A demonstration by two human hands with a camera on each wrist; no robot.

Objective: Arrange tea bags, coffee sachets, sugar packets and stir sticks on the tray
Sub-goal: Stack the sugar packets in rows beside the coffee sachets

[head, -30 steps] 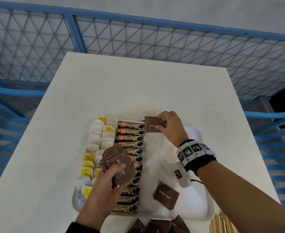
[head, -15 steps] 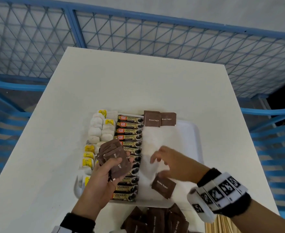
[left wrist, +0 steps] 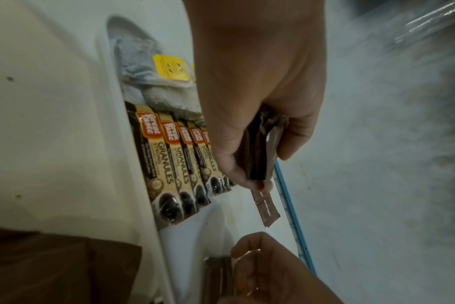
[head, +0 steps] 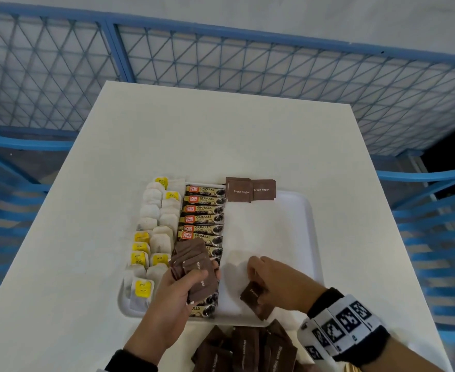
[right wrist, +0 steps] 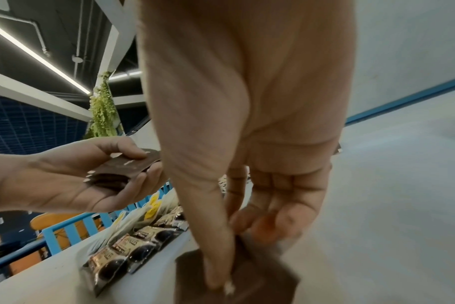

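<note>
On tray (head: 308,237): right hand (head: 277,284) pinches sugar packet (head: 254,298) (left hand (head: 179,294) grips stack (head: 194,267)).

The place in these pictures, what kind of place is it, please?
Probably a café or canteen seating area, though that is not certain: a white table beside blue mesh railing, hanging greenery under strip lights, and a tray of drink sachets.

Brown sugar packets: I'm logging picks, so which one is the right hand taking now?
The loose brown sugar packet at the tray's near edge, pinched by the right hand, not the two at the far edge.
</note>
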